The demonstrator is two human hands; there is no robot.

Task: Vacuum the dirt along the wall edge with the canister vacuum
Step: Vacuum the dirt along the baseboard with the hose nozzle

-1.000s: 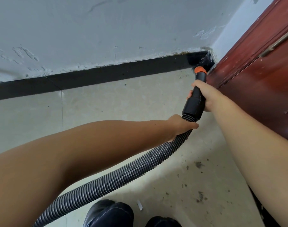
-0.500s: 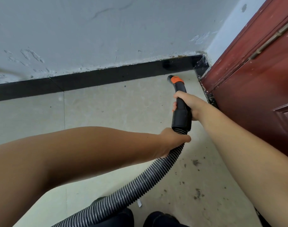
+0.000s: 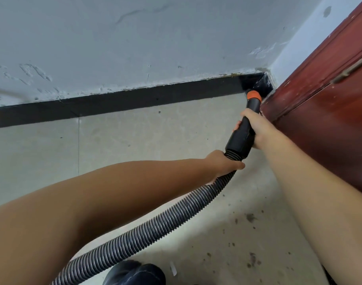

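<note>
Gripping the black nozzle (image 3: 243, 133), right hand (image 3: 258, 130) wraps its upper part; left hand (image 3: 225, 165) closes on the ribbed hose (image 3: 155, 227) just below. Orange tip (image 3: 254, 96) sits in the corner at the black baseboard (image 3: 135, 99), beside the red door (image 3: 324, 112). Dirt specks (image 3: 251, 218) on floor. No readable labels.

I see my two arms bare, with no sleeves on them. My left hand (image 3: 223, 164) and right hand (image 3: 258, 128) wear no gloves or rings. At the bottom is my dark, rounded shoe (image 3: 132, 273).
</note>
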